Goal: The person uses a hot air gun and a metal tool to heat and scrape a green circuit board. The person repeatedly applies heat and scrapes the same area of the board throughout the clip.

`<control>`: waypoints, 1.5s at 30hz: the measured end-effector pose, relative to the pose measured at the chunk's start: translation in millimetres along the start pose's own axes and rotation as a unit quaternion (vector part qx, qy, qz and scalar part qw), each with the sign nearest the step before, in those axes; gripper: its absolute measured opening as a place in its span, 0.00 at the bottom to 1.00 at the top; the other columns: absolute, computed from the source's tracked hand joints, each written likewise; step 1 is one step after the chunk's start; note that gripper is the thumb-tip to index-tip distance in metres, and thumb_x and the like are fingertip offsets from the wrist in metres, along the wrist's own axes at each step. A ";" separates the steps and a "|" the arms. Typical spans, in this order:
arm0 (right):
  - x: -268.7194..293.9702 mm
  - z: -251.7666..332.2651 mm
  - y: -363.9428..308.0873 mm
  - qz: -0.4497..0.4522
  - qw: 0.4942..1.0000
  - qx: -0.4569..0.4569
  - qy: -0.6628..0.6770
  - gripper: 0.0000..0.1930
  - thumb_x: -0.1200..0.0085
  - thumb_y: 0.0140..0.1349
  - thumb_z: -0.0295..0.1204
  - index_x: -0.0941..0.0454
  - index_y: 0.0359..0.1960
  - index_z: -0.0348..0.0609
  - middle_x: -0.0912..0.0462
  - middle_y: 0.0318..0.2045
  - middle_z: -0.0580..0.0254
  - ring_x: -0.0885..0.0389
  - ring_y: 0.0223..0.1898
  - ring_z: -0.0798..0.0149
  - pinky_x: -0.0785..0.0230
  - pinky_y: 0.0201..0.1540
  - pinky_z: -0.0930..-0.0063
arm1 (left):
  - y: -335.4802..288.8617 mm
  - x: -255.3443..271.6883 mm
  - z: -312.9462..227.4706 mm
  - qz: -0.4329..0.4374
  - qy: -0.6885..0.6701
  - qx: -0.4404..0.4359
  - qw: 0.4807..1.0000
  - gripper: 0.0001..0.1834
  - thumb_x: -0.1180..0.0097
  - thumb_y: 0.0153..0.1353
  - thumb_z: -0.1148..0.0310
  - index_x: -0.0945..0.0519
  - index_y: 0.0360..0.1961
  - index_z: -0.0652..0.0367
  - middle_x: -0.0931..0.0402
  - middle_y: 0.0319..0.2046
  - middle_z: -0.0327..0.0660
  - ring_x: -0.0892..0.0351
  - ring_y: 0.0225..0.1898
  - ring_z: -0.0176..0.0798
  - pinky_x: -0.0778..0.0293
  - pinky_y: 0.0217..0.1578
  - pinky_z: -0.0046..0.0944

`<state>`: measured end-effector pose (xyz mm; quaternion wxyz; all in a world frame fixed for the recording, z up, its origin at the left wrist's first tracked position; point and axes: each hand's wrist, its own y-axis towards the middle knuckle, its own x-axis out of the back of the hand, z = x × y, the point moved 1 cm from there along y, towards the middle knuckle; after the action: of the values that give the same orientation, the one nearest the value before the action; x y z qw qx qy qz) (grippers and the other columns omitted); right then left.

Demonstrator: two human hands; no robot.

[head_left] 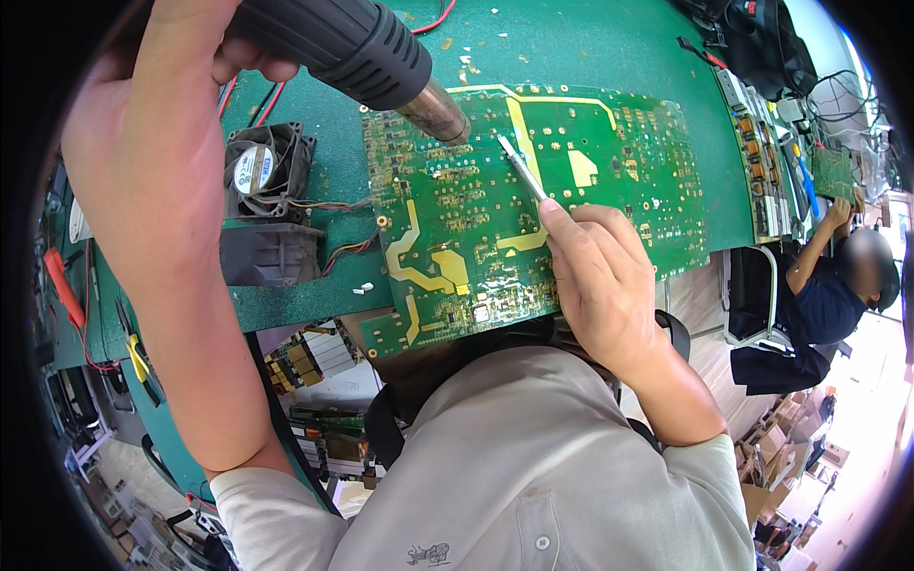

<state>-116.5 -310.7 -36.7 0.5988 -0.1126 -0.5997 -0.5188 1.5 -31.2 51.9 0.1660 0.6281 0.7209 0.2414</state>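
Observation:
A large green circuit board [476, 209] with yellow-gold traces lies on the green bench mat, its near edge jutting past the bench edge toward my body. At the upper left, my left hand [181, 105] is closed around a black heat gun [343, 48]. The gun's metal nozzle points down at the upper part of the board. My right hand [609, 276] grips slim metal tweezers [524, 171], whose tips meet or hover just over the board, right of the nozzle; whether they pinch a part is too small to tell.
Left of the board sit two black cooling fans [269, 171] with wires running to it. Yellow-handled pliers [139, 358] and a red-handled tool [64, 287] lie farther left. Boards line the bench's right side, where a person [828, 285] holds a small green board [834, 173]. Cardboard boxes [776, 447] stand below.

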 end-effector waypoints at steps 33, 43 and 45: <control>45.9 -26.5 12.3 -0.071 0.928 -0.281 0.236 0.12 0.40 0.73 0.25 0.17 0.54 0.33 0.10 0.41 0.56 0.11 0.39 0.68 0.21 0.41 0.75 | 9.8 28.0 14.8 0.007 -0.002 -0.012 1.000 0.19 0.42 0.75 0.67 0.18 0.50 0.79 0.15 0.45 0.51 0.17 0.33 0.35 0.22 0.32 0.40; 61.1 -102.4 52.6 0.020 0.850 -0.241 0.468 0.12 0.40 0.73 0.29 0.18 0.49 0.30 0.15 0.30 0.59 0.14 0.37 0.67 0.22 0.44 0.73 | 4.8 18.0 11.0 -0.039 0.022 0.011 0.999 0.18 0.45 0.76 0.67 0.18 0.45 0.78 0.20 0.57 0.58 0.16 0.44 0.40 0.20 0.37 0.40; 54.4 -109.7 58.6 0.071 0.857 -0.235 0.452 0.12 0.40 0.74 0.31 0.19 0.48 0.30 0.14 0.30 0.57 0.13 0.36 0.65 0.21 0.43 0.72 | 5.8 13.5 8.5 -0.030 0.035 -0.002 0.999 0.18 0.46 0.77 0.67 0.17 0.38 0.77 0.23 0.61 0.62 0.16 0.52 0.44 0.17 0.44 0.42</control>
<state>-20.3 -394.5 9.4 0.7953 -0.0454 -0.1133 -0.5939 8.7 -16.1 48.9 0.1491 0.5969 0.7446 0.2591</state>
